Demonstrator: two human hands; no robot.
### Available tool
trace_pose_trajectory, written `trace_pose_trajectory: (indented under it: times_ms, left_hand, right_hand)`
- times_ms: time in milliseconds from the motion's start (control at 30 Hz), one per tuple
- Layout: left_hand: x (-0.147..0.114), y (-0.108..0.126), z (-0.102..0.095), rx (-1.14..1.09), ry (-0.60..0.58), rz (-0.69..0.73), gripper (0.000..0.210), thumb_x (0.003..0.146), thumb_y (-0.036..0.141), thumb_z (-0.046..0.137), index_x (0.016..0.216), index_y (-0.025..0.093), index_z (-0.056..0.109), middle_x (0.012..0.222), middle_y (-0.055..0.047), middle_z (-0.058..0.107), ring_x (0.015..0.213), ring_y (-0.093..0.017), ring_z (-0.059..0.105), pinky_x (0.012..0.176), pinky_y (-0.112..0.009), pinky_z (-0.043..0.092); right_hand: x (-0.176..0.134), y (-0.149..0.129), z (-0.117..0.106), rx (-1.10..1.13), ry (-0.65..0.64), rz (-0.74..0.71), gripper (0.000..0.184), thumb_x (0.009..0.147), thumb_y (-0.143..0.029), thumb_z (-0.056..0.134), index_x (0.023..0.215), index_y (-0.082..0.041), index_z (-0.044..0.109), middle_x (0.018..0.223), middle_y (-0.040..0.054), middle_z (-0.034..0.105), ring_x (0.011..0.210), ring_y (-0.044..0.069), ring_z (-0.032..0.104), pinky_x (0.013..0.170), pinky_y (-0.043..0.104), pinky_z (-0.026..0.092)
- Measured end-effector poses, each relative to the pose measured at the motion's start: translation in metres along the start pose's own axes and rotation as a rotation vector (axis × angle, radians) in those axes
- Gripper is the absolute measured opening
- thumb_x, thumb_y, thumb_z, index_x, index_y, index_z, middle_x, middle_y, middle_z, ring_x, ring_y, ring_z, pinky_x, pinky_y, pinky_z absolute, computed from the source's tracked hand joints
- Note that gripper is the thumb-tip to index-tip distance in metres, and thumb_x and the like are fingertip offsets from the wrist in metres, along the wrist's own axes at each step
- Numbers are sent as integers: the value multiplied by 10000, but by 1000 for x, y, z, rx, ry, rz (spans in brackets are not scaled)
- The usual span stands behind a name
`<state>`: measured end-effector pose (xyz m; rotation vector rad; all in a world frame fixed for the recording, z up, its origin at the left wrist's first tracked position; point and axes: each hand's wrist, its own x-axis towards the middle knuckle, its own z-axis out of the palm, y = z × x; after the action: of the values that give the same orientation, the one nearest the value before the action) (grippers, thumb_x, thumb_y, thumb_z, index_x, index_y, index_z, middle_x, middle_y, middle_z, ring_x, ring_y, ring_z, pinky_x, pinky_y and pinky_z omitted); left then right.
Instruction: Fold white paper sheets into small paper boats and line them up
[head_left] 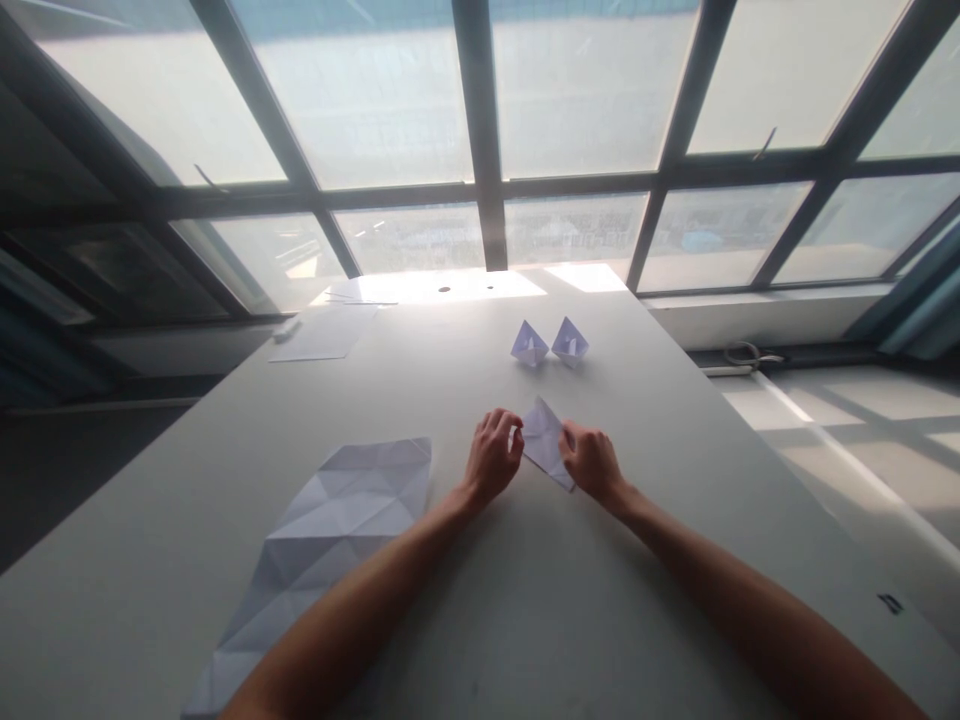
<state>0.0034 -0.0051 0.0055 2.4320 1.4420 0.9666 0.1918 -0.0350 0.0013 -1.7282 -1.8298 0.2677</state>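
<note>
Between my two hands is a small folded piece of white paper [543, 440], pointed at the top, held just above the white table [637, 610]. My left hand [495, 450] pinches its left edge, the fingers curled. On the opposite edge my right hand [591, 458] is closed, thumb and fingers gripping the paper. Beyond the hands, two folded paper boats [529, 345] stand side by side. A large creased sheet of paper [337, 505] lies to the left, partly covered by my left forearm.
Flat white sheets [324, 332] lie at the far left of the table, with a small white object [286, 330] beside them. Large windows [570, 100] rise behind the far edge. A small dark mark [890, 603] shows near the right edge.
</note>
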Motion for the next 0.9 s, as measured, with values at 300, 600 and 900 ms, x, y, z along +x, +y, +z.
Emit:
trace_pose_trajectory:
  times_ms: [300,600,900]
  left_hand:
    - [-4,-3,16,-79,-223,244,366,931,250,518,1294,241,555,1342,-60,581,1263,-235,517,1104,-419,397]
    - [-6,-5,13,57,-326,247,364,932,301,520,1288,252,576,1412,-77,515,1345,-254,435,1156,-453,306]
    - [-5,-2,7,61,-403,283,331,947,351,496,1261,266,559,1492,-37,451,1421,-235,340,1180,-461,247]
  right_hand:
    - [23,31,4,822,57,425,326,739,-351,545,920,-105,660,563,-14,572,438,119,436,420,230,330]
    - [16,39,-6,-97,203,-35,462,785,-146,551,1243,-138,610,1211,158,626,1116,293,554,955,419,447]
    - [11,27,9,-154,-143,-364,438,935,-184,430,1348,-97,550,1467,172,464,1397,266,365,1153,436,291]
